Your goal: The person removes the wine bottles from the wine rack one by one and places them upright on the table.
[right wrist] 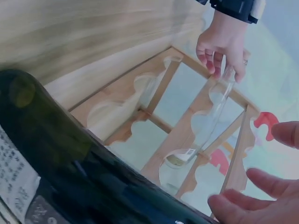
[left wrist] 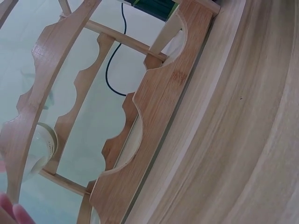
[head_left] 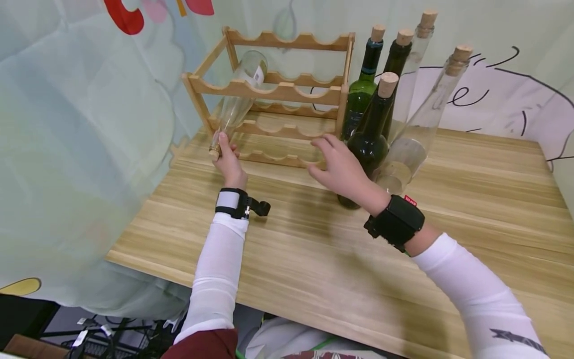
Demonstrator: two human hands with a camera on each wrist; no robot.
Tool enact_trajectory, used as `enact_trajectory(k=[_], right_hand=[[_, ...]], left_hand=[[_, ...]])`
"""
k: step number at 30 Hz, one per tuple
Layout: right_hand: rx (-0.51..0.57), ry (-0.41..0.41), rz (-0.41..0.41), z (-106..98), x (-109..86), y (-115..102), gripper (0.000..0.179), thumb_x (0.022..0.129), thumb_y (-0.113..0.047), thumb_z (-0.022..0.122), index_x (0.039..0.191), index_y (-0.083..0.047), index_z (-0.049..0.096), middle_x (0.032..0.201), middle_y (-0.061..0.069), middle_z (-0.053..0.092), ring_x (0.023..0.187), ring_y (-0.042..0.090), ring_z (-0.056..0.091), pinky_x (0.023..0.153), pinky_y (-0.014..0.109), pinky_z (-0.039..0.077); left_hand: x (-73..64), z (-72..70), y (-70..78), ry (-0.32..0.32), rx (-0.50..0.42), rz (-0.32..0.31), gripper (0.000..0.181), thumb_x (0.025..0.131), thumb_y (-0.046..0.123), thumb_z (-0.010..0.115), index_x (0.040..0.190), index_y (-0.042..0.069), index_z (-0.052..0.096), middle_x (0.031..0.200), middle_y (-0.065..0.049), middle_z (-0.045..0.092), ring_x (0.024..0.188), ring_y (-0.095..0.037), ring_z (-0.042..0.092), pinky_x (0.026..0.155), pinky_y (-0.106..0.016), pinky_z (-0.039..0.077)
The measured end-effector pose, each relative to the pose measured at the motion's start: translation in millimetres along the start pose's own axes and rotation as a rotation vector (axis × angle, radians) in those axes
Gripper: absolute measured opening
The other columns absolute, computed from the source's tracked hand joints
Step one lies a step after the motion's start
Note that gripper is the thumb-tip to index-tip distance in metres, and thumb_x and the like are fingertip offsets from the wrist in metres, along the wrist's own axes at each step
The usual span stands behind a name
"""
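A clear glass bottle with a cork lies tilted in the left part of a wooden wine rack, its neck toward me. My left hand holds that neck near the cork; the right wrist view also shows this left hand on the bottle. To the right, my right hand hovers by the rack's lower right corner with fingers spread and slightly bent, holding nothing. Just beside it stands a dark corked wine bottle, which fills the lower left of the right wrist view.
Right of the rack stand more corked bottles: a green bottle, a dark one behind, and two clear bottles, the nearer clear bottle in front. All rest on a wood-grain table. A printed cloth hangs behind and left.
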State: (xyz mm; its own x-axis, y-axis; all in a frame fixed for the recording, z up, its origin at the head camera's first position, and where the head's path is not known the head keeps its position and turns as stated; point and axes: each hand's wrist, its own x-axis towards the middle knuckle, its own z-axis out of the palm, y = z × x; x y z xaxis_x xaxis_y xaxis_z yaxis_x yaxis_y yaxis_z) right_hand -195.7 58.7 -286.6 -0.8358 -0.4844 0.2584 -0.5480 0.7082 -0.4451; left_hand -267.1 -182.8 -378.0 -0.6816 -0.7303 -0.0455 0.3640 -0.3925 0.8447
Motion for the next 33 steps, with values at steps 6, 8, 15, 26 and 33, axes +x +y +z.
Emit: enact_trajectory(k=[6, 8, 15, 26, 33], right_hand=[[-0.051, 0.089, 0.020, -2.9, 17.2, -6.8, 0.057, 0.082, -0.023, 0.059, 0.130, 0.000, 0.036, 0.141, 0.022, 0.022, 0.133, 0.035, 0.017, 0.107, 0.045, 0.022], [-0.076, 0.138, 0.036, -4.3, 24.7, -9.7, 0.059, 0.082, -0.023, 0.058, 0.131, 0.000, 0.035, 0.142, 0.022, 0.019, 0.135, 0.034, 0.011, 0.107, 0.046, 0.018], [-0.149, 0.203, 0.143, -6.7, 47.3, -19.1, 0.061, 0.084, -0.031, 0.054, 0.134, -0.004, 0.030, 0.147, 0.017, 0.008, 0.137, 0.028, -0.002, 0.109, 0.049, 0.008], [-0.359, 0.158, 0.298, -11.2, 67.4, -2.4, 0.061, 0.084, -0.033, 0.053, 0.135, -0.011, 0.028, 0.149, 0.013, 0.001, 0.136, 0.025, -0.013, 0.107, 0.053, -0.002], [-0.384, 0.139, 0.271, -9.5, 66.9, 0.5, 0.064, 0.082, -0.032, 0.056, 0.136, -0.013, 0.026, 0.149, 0.012, -0.002, 0.136, 0.023, -0.015, 0.106, 0.055, -0.002]], left_hand=[[-1.8, -0.2, 1.5, 0.006, -0.006, 0.025, 0.036, 0.087, 0.027, 0.055, 0.121, 0.015, 0.053, 0.086, 0.003, 0.053, 0.065, -0.006, 0.044, 0.062, -0.022, 0.035], [-1.4, -1.0, 1.7, 0.010, -0.006, 0.038, 0.037, 0.087, 0.027, 0.056, 0.121, 0.014, 0.053, 0.087, 0.001, 0.053, 0.065, -0.005, 0.044, 0.062, -0.023, 0.036], [-1.0, -3.7, 0.8, 0.015, 0.019, 0.041, 0.036, 0.086, 0.027, 0.056, 0.120, 0.015, 0.053, 0.090, -0.001, 0.054, 0.066, -0.005, 0.045, 0.066, -0.025, 0.037], [-5.1, -6.2, 0.7, -0.008, 0.040, 0.053, 0.038, 0.086, 0.028, 0.056, 0.122, 0.016, 0.052, 0.089, 0.001, 0.051, 0.072, -0.008, 0.046, 0.070, -0.027, 0.039], [-6.0, -10.1, 1.9, -0.020, 0.040, 0.080, 0.039, 0.087, 0.028, 0.055, 0.124, 0.015, 0.051, 0.084, 0.002, 0.047, 0.073, -0.008, 0.044, 0.071, -0.027, 0.037]])
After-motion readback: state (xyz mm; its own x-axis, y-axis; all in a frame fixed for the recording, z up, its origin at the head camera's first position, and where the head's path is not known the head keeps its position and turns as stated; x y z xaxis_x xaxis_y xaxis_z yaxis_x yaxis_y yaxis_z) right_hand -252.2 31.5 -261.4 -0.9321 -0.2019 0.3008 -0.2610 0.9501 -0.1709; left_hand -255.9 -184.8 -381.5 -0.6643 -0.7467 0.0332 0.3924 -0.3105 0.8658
